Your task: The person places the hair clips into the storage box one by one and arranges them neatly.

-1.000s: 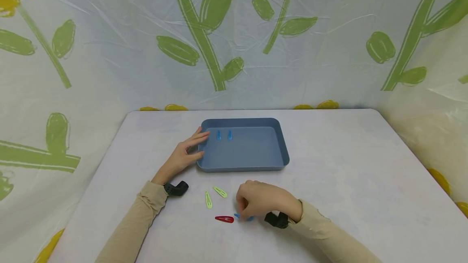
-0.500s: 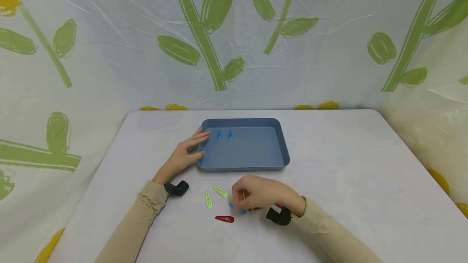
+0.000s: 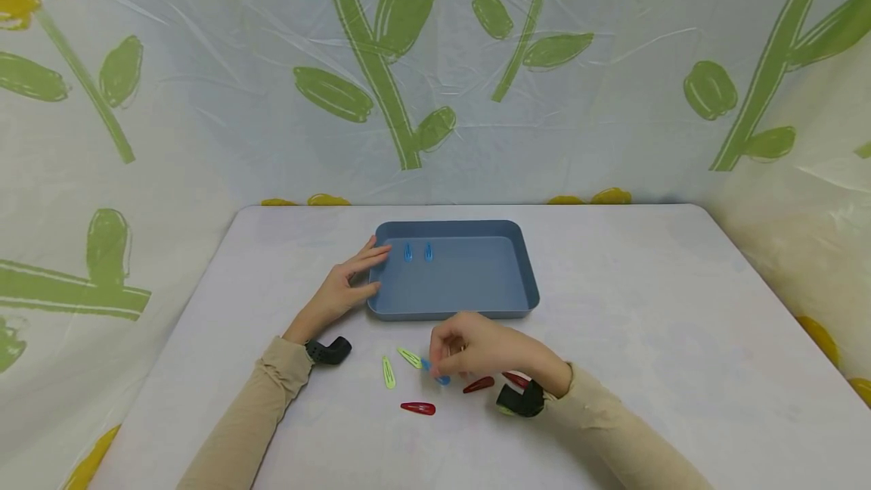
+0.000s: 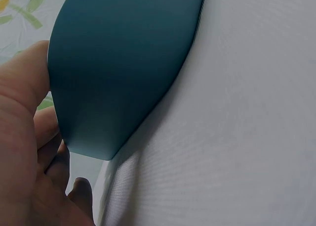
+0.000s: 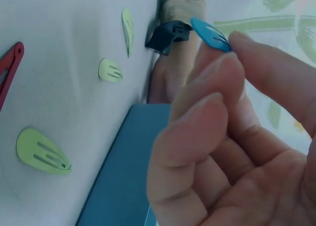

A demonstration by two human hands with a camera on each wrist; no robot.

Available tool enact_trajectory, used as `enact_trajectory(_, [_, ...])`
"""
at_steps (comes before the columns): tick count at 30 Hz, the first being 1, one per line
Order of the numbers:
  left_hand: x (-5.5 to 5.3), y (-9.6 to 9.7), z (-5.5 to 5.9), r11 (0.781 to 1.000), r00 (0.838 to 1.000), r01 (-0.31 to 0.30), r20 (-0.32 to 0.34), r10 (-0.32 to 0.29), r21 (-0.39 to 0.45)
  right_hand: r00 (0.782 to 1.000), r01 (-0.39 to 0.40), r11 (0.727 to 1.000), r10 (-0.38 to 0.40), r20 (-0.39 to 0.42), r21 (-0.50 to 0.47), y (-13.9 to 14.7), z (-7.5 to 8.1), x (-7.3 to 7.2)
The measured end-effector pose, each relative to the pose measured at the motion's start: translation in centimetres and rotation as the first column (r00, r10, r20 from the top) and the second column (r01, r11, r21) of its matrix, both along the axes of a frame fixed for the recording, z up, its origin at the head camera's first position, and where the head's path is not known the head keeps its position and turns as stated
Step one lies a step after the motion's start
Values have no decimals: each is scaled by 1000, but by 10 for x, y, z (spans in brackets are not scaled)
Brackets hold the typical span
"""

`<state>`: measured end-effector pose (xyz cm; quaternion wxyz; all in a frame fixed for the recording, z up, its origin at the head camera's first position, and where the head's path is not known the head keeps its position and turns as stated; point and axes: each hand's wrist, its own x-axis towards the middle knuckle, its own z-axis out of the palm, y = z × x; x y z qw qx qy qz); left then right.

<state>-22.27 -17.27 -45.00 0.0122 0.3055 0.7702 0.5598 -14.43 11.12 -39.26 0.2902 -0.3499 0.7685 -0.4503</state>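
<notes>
A blue snap hair clip (image 5: pixel 210 34) is pinched between the thumb and fingertips of my right hand (image 3: pixel 479 346), over the table in front of the tray. My left hand (image 3: pixel 336 289) rests at the left side of the blue-grey tray (image 3: pixel 449 316), fingers fairly straight over its rim; the left wrist view shows the tray wall (image 4: pixel 118 77) close up. Inside the tray, two blue hair clips (image 3: pixel 429 251) lie side by side near the back left. Two light green hair clips (image 3: pixel 388 373) lie left of my right hand, and a red hair clip (image 3: pixel 418 407) lies nearer the front.
Two more red hair clips (image 3: pixel 478 385) lie below my right hand, one beside its black wrist camera (image 3: pixel 520 401). A bit of green shows under that camera. The white table (image 3: pixel 646 308) is backed by a flower-printed curtain (image 3: pixel 612 119).
My right hand has lifted the blue hair clip off the table and carried it slightly back and left, uncovering red clips beneath. My left hand stays at the tray.
</notes>
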Motion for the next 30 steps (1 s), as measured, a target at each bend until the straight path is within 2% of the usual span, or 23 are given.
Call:
enact_trajectory(3, [0,0,0,1000,1000,-3,5,3,-5,1000,19,999,-19,20,-37,1,1,-1])
enact_trajectory(4, [-2,-1,-4,1000,1000,0,0,0,-2,999,25,998,-24,24,-52,1,1,-1])
enact_trajectory(10, [-2,0,-3,1000,1000,3,-2,-3,3,997,59,991,-52,62,-122,3,2,-5])
enact_trajectory(11, [1,1,1,1000,1000,0,2,0,-1,996,70,990,-62,72,-125,4,2,-5])
enact_trajectory(17, [0,1,0,1000,1000,-1,1,1,-8,985,155,979,-144,91,-129,5,4,-8])
enact_trajectory(22, [0,0,0,1000,1000,2,4,-2,-4,976,213,959,-199,89,-185,6,4,-10])
enact_trajectory(30, [0,1,0,1000,1000,-5,5,5,-11,958,280,922,-251,135,-269,8,6,-12])
